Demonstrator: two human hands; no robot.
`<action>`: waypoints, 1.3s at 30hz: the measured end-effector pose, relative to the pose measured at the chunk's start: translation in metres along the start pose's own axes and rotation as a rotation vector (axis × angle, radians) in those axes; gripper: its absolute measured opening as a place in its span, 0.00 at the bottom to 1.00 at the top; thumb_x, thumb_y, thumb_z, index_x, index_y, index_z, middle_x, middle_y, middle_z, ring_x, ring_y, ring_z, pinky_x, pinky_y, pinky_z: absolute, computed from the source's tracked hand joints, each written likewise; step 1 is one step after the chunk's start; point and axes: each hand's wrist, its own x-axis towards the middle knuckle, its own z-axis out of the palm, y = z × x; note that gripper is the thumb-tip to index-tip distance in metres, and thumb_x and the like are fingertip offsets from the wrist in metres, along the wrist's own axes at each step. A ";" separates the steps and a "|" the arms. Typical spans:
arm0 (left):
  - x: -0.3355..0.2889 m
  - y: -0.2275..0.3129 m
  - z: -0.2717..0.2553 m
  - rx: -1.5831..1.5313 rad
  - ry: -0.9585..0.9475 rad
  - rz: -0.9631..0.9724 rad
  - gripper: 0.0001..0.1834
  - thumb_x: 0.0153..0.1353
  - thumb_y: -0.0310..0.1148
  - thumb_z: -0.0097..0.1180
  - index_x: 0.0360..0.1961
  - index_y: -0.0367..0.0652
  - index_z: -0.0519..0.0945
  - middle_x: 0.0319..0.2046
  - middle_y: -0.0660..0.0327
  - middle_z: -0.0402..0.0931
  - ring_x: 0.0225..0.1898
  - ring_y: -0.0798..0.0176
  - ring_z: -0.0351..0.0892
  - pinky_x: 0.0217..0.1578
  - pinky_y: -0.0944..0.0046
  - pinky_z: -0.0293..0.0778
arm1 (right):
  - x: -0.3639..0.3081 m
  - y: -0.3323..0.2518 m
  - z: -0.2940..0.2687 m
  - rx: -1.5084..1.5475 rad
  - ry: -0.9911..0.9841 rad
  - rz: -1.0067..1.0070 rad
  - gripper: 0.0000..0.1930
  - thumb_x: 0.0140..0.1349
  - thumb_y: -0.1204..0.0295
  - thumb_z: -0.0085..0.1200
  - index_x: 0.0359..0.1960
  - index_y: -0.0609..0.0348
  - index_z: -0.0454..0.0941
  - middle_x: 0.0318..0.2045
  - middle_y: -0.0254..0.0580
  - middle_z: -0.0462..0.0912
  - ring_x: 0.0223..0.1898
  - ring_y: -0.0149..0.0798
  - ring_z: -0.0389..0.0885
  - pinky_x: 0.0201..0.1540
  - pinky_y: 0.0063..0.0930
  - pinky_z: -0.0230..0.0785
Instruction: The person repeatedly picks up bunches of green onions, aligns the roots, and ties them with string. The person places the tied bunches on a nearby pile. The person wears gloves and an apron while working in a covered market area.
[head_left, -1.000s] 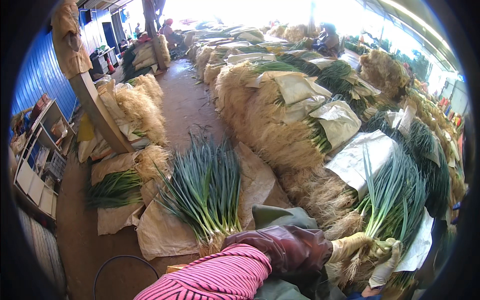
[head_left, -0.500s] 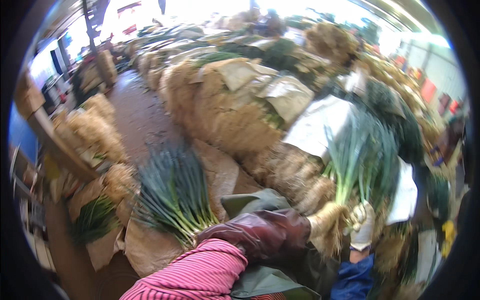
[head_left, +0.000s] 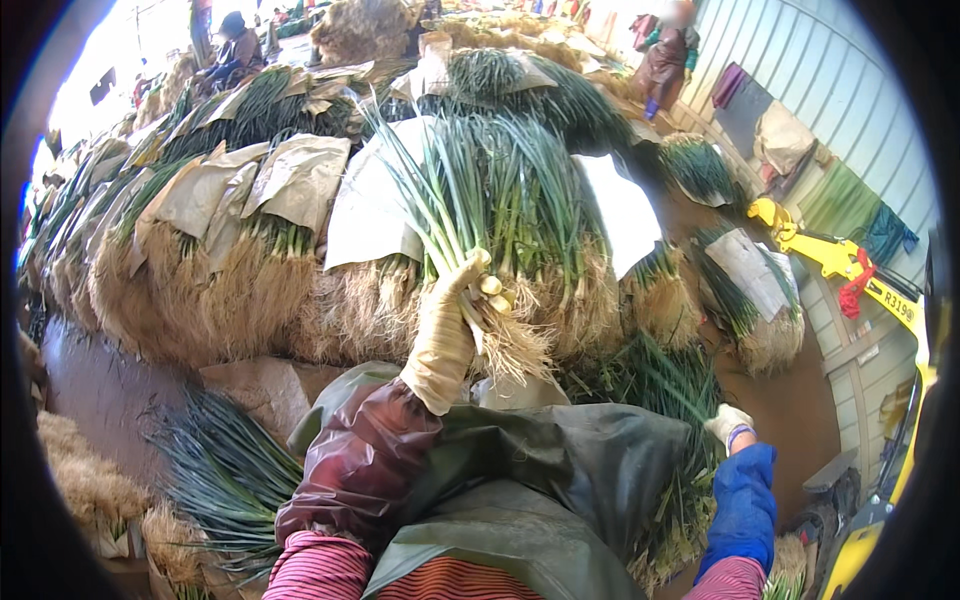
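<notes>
Left hand, in a cream glove, is closed around the white stems of a few green onions, out beyond the dark apron; their leaves rise up and to the left, and their pale roots hang below the fingers to the right. Right hand, in a white glove below a blue sleeve, is off to the side with its fingers curled, beside a heap of loose greens; whether it grips a leaf I cannot tell. A maroon sleeve covers the left forearm, and left of it lies a bunch of dark leaves, with a brown sheet just past it. Behind the held onions stands a long pile, roots toward the person, with a white sheet on it and another white cover to the right. Over on the right is a yellow machine arm with a red cloth tied on. Farther back, a standing worker is near the pale wall, and a seated worker is at upper left.
</notes>
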 end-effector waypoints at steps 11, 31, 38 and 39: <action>0.010 -0.042 -0.021 0.156 0.123 -0.329 0.06 0.62 0.32 0.57 0.35 0.40 0.77 0.17 0.62 0.73 0.14 0.61 0.72 0.27 0.62 0.79 | 0.038 -0.292 -0.123 0.786 -0.335 -0.438 0.28 0.67 0.48 0.48 0.40 0.67 0.79 0.29 0.47 0.86 0.21 0.39 0.83 0.24 0.31 0.74; 0.018 -0.066 -0.027 0.332 0.222 -0.318 0.07 0.61 0.33 0.59 0.31 0.40 0.79 0.21 0.65 0.74 0.20 0.68 0.72 0.22 0.70 0.70 | -0.012 -0.306 -0.138 0.555 0.225 -1.336 0.12 0.59 0.62 0.55 0.39 0.56 0.79 0.34 0.49 0.83 0.37 0.49 0.82 0.41 0.39 0.74; 0.015 -0.076 -0.036 0.165 0.021 -0.404 0.18 0.62 0.33 0.51 0.48 0.29 0.77 0.36 0.50 0.81 0.30 0.57 0.81 0.38 0.55 0.82 | 0.024 -0.331 -0.139 1.737 -0.468 -1.015 0.21 0.69 0.60 0.52 0.55 0.62 0.77 0.52 0.44 0.81 0.55 0.34 0.76 0.61 0.25 0.64; 0.016 -0.079 -0.047 0.111 -0.001 -0.423 0.19 0.61 0.32 0.50 0.48 0.28 0.76 0.39 0.48 0.80 0.36 0.53 0.82 0.43 0.52 0.81 | 0.029 -0.349 -0.128 1.811 -0.486 -1.080 0.21 0.69 0.60 0.52 0.55 0.63 0.76 0.52 0.42 0.81 0.54 0.33 0.76 0.60 0.25 0.64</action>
